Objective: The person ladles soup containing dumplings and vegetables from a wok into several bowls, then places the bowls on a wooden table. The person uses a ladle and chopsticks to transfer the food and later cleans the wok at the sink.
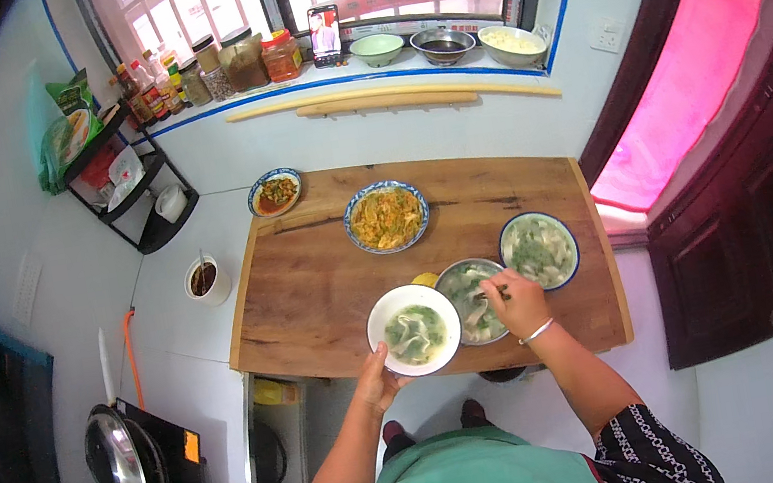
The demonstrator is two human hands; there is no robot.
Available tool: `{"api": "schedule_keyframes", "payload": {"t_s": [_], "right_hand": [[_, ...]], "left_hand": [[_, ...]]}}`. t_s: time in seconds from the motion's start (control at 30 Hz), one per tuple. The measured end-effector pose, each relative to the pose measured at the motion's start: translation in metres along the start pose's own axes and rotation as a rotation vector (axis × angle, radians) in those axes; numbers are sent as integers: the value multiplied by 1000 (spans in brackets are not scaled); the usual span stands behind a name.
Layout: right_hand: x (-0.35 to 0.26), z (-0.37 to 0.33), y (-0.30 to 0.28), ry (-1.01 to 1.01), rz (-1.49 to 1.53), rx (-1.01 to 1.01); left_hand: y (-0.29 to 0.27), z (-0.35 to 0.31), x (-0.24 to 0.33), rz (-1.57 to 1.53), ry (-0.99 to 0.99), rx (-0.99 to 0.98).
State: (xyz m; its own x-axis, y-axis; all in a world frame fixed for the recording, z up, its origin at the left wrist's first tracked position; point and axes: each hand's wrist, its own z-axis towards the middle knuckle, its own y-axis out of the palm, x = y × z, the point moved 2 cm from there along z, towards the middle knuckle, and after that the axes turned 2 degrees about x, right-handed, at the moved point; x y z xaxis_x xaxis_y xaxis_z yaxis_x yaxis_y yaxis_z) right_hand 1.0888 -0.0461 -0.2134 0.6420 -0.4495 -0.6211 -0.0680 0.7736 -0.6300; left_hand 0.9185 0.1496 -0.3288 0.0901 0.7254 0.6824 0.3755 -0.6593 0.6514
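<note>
My left hand (378, 381) grips the near-left rim of a white bowl (372, 320), held over the front edge of the wooden board. Soup with pale, flat pieces and chopped greens fills part of it. Just to the right, a metal pot (465, 335) holds cloudy soup with similar greens. My right hand (520, 305) is closed round the handle of a spoon-like utensil (482, 295) over this pot; its lower end is hard to make out. A yellow item (426, 280) shows partly behind the bowl and pot. Close to my right hand stands a blue-rimmed bowl (577, 262) of soup.
Farther back are a patterned bowl (350, 227) of yellow food and a small dish (253, 205) of red food. A white cup (223, 286) stands left of the wooden board (315, 298). A lidded pan (114, 462) sits on the stove (175, 457) at lower left.
</note>
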Motion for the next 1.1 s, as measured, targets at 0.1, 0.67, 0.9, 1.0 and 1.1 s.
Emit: {"api": "schedule_keyframes", "payload": {"t_s": [0.1, 0.67, 0.9, 1.0, 1.1], "right_hand": [[-14, 23, -45, 12, 117, 9], [-133, -32, -114, 24, 1138, -448], [-275, -129, -155, 91, 1489, -954], [-361, -199, -145, 56, 1601, -1131], [-449, -248, -143, -47, 1693, -1355]], "left_hand": [[19, 12, -18, -136, 17, 34], [94, -190, -39, -287, 454, 229], [191, -457, -69, -208, 775, 707], [200, -574, -94, -265, 891, 967], [196, -653, -124, -314, 1023, 1153]]}}
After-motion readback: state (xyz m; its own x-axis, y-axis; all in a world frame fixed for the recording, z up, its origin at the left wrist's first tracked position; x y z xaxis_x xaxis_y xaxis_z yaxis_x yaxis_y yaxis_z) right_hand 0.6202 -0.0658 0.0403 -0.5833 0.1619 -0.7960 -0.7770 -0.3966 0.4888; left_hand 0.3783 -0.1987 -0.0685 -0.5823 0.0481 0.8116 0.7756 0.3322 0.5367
